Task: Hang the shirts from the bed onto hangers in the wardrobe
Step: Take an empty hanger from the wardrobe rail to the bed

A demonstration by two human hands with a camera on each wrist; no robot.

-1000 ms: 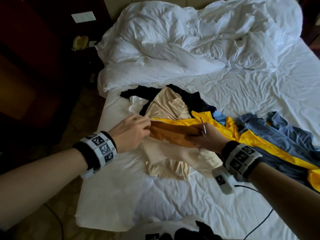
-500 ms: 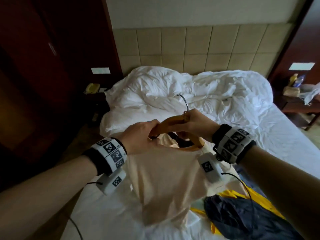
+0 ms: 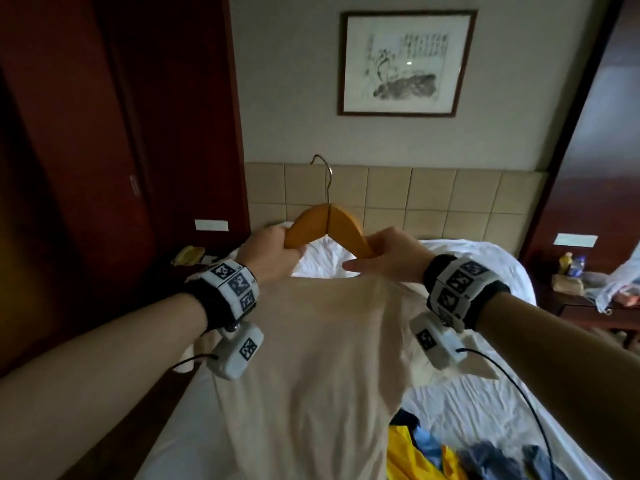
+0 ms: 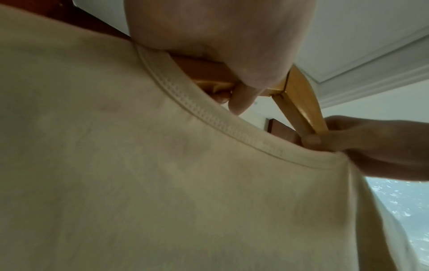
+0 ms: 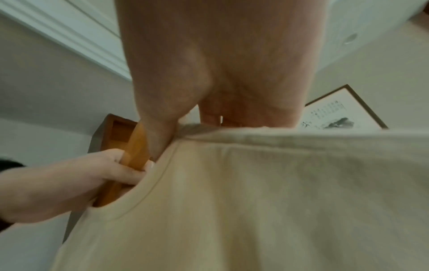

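I hold a wooden hanger (image 3: 329, 226) up in front of me, its metal hook (image 3: 325, 174) pointing up. My left hand (image 3: 273, 247) grips its left arm and my right hand (image 3: 384, 254) grips its right arm at the shirt's collar. A beige shirt (image 3: 311, 358) hangs down from the hanger over the bed. In the left wrist view my left hand (image 4: 232, 88) curls round the hanger (image 4: 299, 102) just above the ribbed collar (image 4: 209, 117). The right wrist view shows my right hand (image 5: 162, 139) at the collar of the shirt (image 5: 255, 201), beside the hanger (image 5: 134, 152).
A yellow shirt (image 3: 412, 455) and blue-grey shirts (image 3: 502, 459) lie on the white bed (image 3: 467, 403) at lower right. Dark red wardrobe panels (image 3: 86, 168) stand to the left. A nightstand (image 3: 588, 306) with bottles is at the right; a framed picture (image 3: 405, 64) hangs above the headboard.
Both hands have lifted the hanger and the beige shirt up off the bed. The shirt now hangs free, and the head view has tilted up toward the wall.
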